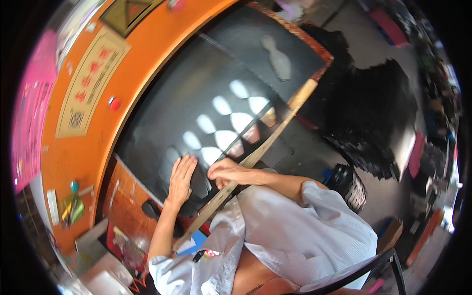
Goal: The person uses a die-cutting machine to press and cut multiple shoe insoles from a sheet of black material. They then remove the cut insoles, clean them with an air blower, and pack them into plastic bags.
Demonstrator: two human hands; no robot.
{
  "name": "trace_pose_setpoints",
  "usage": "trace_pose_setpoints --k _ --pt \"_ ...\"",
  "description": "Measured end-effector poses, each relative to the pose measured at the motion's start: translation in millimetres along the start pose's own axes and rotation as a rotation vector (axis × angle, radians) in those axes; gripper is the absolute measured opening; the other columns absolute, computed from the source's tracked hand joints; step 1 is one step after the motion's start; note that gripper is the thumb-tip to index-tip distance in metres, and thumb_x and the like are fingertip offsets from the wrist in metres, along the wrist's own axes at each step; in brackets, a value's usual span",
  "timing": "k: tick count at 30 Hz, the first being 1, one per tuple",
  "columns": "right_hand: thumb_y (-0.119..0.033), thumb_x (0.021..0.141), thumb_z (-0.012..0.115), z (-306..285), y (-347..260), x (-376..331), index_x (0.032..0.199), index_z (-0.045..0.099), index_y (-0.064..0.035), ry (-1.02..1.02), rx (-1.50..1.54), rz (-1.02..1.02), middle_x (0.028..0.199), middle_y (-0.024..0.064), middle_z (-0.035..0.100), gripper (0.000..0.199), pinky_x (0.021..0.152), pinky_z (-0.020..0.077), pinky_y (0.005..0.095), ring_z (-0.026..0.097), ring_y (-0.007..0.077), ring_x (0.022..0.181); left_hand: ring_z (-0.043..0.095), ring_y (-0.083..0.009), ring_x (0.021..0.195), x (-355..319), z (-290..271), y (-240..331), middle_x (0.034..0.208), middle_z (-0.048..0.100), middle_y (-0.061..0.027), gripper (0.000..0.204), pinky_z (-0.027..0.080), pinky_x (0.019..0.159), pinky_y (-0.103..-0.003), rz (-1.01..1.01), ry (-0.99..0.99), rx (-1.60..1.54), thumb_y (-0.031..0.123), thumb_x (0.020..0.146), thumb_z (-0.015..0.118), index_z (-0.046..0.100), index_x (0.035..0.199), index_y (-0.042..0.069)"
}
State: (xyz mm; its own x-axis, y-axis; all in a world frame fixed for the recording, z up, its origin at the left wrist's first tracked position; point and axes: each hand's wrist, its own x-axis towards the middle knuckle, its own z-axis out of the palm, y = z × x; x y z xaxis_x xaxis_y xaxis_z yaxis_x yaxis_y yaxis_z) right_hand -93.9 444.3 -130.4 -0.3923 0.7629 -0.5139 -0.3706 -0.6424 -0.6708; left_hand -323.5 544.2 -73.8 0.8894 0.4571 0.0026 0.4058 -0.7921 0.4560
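two hands work the dark sheet (196,93): left hand (181,176) spread flat, right hand (223,173) pinching the long wooden straightedge (255,156), which may pivot toward 2 o'clock if pressure slackens.

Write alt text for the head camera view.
The person's left hand lies flat on a large dark sheet while the right hand grips a long wooden ruler laid diagonally across it, atop an orange table.
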Motion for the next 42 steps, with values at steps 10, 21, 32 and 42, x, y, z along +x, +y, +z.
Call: trace_pose_setpoints --k 10,21,32,42 --pt "-0.009 0.09 0.075 52.1 -5.1 -47.0 0.103 0.068 0.004 0.522 -0.901 -0.573 0.116 0.0176 0.069 0.019 0.065 0.0564 0.0346 0.073 0.0238 0.069 0.063 -0.0263 0.129 -40.6 -83.2 -27.2 0.137 0.067 -0.0168 0.058 0.047 0.112 -0.042 -0.452 0.875 -0.702 0.049 0.111 0.048 0.061 0.135 -0.003" --pt "-0.008 0.099 0.068 61.8 28.1 29.8 0.102 0.075 -0.0006 0.104 -0.104 0.142 0.077 0.0 0.069 0.01 0.047 0.038 0.0188 0.057 0.0037 0.057 0.047 -0.0334 0.146 -73.3 -10.8 -14.2 0.148 0.059 -0.0134 0.072 0.031 0.126 -0.051 -0.05 -0.003 -0.104 -0.004 0.074 0.072 0.056 0.144 0.003" --pt "-0.016 0.099 0.071 98.0 22.1 -16.0 0.105 0.069 0.0042 0.487 -0.583 -0.369 0.104 0.0147 0.073 0.021 0.059 0.0535 0.0293 0.072 0.0157 0.071 0.063 -0.0188 0.125 -84.1 -42.0 -35.2 0.127 0.071 -0.0079 0.031 0.047 0.112 -0.036 -0.526 0.462 -0.743 0.018 0.107 0.055 0.065 0.132 0.002" --pt "-0.002 0.092 0.07 125.3 48.4 48.8 0.104 0.074 0.0076 -0.081 -0.35 0.01 0.082 0.0093 0.074 0.016 0.056 0.0541 0.0267 0.069 0.0138 0.06 0.051 -0.0332 0.143 -134.8 -47.4 -38.7 0.146 0.06 -0.0145 0.072 0.033 0.125 -0.051 -0.022 0.113 -0.127 0.0 0.074 0.075 0.057 0.144 0.004"
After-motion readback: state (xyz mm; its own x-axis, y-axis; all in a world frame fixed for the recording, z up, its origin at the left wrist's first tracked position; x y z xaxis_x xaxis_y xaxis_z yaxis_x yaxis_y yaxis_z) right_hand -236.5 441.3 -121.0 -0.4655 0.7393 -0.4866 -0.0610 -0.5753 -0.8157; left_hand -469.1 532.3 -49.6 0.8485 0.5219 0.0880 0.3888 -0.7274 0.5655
